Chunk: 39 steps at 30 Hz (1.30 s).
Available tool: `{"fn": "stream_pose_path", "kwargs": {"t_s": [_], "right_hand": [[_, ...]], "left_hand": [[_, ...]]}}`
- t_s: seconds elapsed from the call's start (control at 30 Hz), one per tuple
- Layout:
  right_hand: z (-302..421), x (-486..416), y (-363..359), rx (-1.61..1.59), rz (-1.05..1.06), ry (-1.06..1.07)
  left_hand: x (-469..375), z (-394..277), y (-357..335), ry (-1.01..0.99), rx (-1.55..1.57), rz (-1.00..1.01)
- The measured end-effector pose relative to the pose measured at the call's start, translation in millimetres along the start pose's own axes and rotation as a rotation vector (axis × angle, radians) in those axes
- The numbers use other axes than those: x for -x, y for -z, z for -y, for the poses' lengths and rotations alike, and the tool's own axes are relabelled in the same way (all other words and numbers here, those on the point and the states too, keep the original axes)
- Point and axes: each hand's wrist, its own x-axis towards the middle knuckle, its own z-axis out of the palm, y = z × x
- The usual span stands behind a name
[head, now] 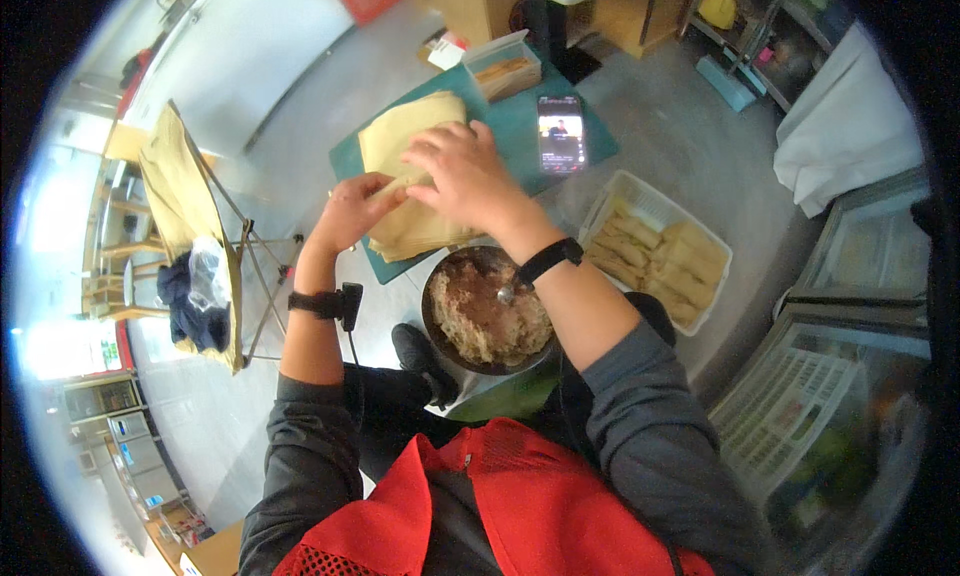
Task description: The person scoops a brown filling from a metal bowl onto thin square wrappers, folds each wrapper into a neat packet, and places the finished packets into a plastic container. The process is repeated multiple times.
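A stack of thin yellow sheets, seemingly tofu skin (420,227), lies on a teal board (510,130) in front of me. Over it, my left hand (356,210) pinches the end of a partly rolled yellow sheet (401,186) between thumb and fingers. My right hand (465,175) is bent over the same roll, its thumb and fingers on it. Part of the roll is hidden by the fingers. Below my right wrist stands a round metal bowl (429,328) of minced filling (487,313), with a metal spoon (506,294) in it.
To the right, a white plastic basket (714,306) holds several finished-looking rolls (679,265). A lit phone (561,135) and a lidded clear box (517,77) rest on the board. A folding chair (180,193) with dark cloth is at left, glass-doored cabinets (847,336) at right.
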Motion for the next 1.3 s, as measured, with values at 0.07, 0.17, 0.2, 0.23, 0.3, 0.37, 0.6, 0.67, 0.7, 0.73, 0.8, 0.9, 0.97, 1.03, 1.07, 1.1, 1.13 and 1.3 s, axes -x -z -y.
{"fn": "stream_pose_path", "kwargs": {"t_s": [0.07, 0.17, 0.2, 0.23, 0.3, 0.37, 0.6, 0.67, 0.7, 0.73, 0.8, 0.9, 0.97, 1.03, 1.07, 1.1, 1.13, 1.3], "right_hand": [[-2.4, -1.0, 3.9, -0.036, 0.128, -0.037], [-7.8, 0.0, 9.5, -0.097, 0.320, -0.137], [-9.1, 1.0, 10.4, -0.104, 0.330, -0.143], [-10.4, 2.1, 10.7, -0.108, 0.346, -0.154], [-12.0, 3.8, 9.0, -0.108, 0.358, -0.169], [-12.3, 5.1, 4.5, -0.092, 0.351, -0.182], [-10.4, 9.6, -13.8, -0.050, 0.234, -0.172], [-10.1, 8.7, -17.8, -0.019, 0.223, -0.181], [-10.2, 8.3, -19.6, -0.004, 0.213, -0.183], [-10.8, 8.0, -20.9, 0.009, 0.207, -0.184], [-13.0, 7.5, -22.9, -0.053, 0.210, -0.175], [-13.5, 11.8, -24.6, -0.060, 0.194, -0.095], [-12.9, 13.9, -24.9, -0.044, 0.190, -0.057], [-11.9, 14.2, -24.1, -0.028, 0.225, -0.080], [-11.8, 13.3, -23.1, -0.028, 0.222, -0.070], [-12.0, 11.1, -21.9, -0.019, 0.242, -0.079], [-11.9, 9.7, -20.0, -0.002, 0.270, -0.099], [-7.4, 7.8, -12.6, -0.020, 0.309, -0.088]], "left_hand": [[12.7, 3.8, -4.2, -0.007, 0.063, 0.009], [27.4, 7.7, -13.5, 0.024, 0.128, -0.004], [29.9, 8.5, -14.9, 0.047, 0.114, 0.003], [31.2, 9.1, -16.7, 0.063, 0.106, 0.007], [31.4, 10.1, -21.1, 0.098, 0.169, -0.022], [30.1, 12.0, -24.3, 0.109, 0.203, -0.070], [36.2, 15.8, -27.5, -0.244, 0.046, -0.276], [38.6, 12.8, -31.0, -0.233, 0.006, -0.257], [39.2, 11.6, -32.7, -0.259, -0.003, -0.258], [38.6, 11.2, -33.4, -0.224, -0.005, -0.255], [35.5, 11.7, -34.6, -0.207, 0.019, -0.262], [33.9, 17.1, -31.1, -0.171, 0.109, -0.235], [32.1, 19.9, -28.9, -0.219, 0.068, -0.253], [32.7, 21.0, -28.4, -0.223, 0.059, -0.260], [33.1, 21.1, -28.3, -0.207, 0.068, -0.257], [33.4, 21.0, -28.2, -0.192, 0.076, -0.253], [34.2, 20.8, -28.4, -0.159, 0.109, -0.241], [33.8, 23.3, -28.2, -0.122, 0.211, -0.215]]}}
